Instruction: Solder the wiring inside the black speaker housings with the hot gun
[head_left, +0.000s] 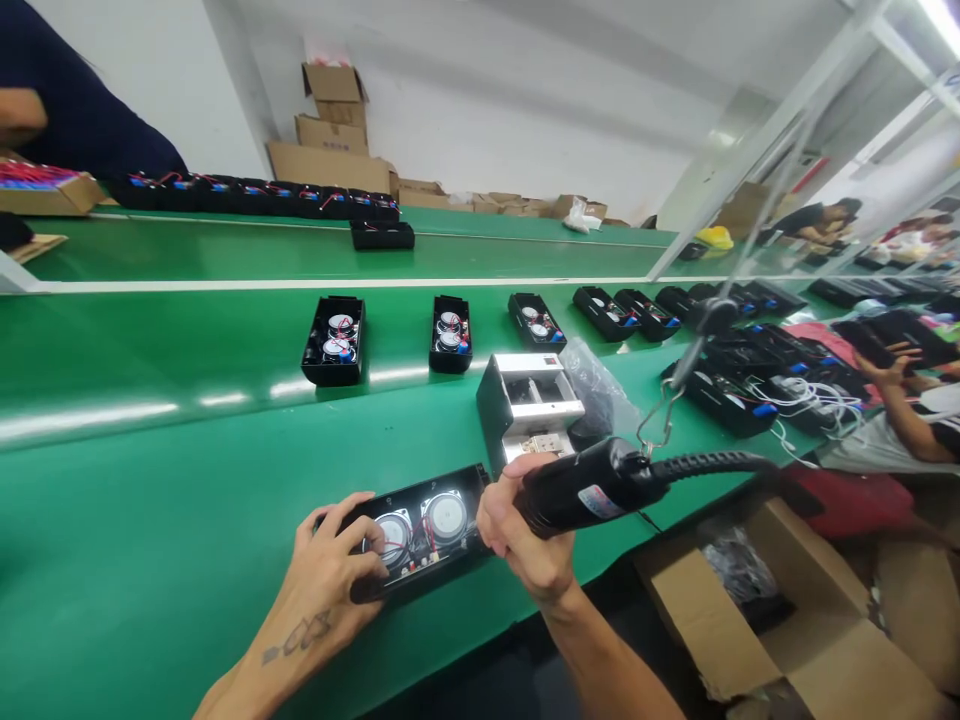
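A black speaker housing point(420, 585) lies on the green bench in front of me, with two round speaker drivers point(447, 518) and thin red wires inside. My left hand point(337, 555) grips its left end, fingers curled over the rim. In my right hand point(529, 530) is a black electric screwdriver point(577, 492), held tilted over the housing's right end. Its tip is hidden behind my fingers. A cable leaves its rear, and a metal hook point(660, 420) there joins it to a hanging line. Just beyond my right hand stands a silver-and-black metal fixture point(529, 400).
Similar open housings point(334, 340) stand in a row along the belt beyond the bench. Clear plastic wrap point(596, 385) lies beside the fixture. An open cardboard box point(720, 620) is low at the right. Co-workers sit at the right, and a person in dark clothing point(82, 100) is at the far left.
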